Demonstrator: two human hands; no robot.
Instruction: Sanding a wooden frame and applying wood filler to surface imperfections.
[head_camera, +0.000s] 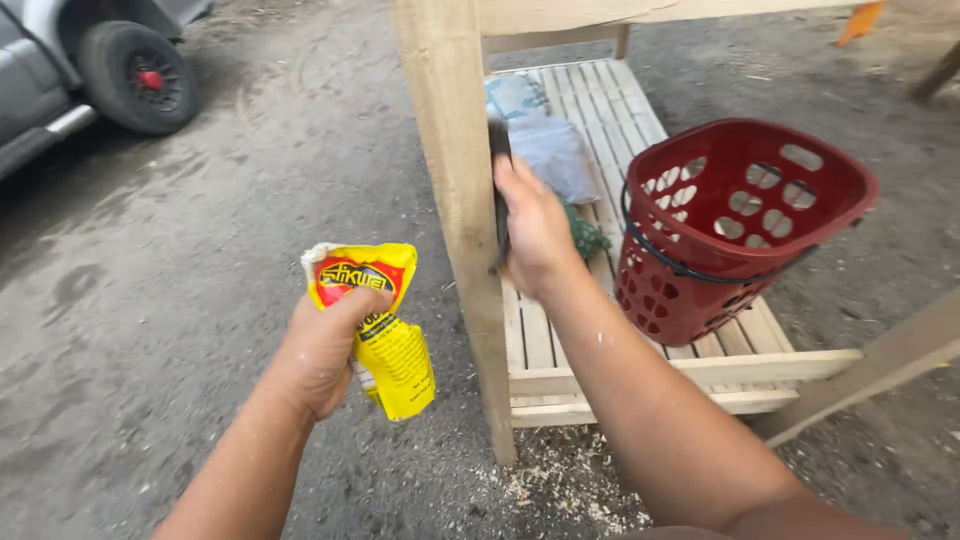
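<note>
Gripping yellow pouch (385, 335) w/ left hand (322, 350); right hand (535, 228) fingers clamp dark tool (499, 150); red basket (740, 225) contents unclear.

A red perforated basket (735, 225) is being carried by the slatted shelf (640, 120) at right; a vehicle wheel (138, 77) is being shown upper left.

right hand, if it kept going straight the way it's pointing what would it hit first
The right hand presses a dark tool against the wooden post and points up along it. Going straight on, it would likely first meet the clear plastic bag on the slatted shelf, though depth is unclear.
</note>
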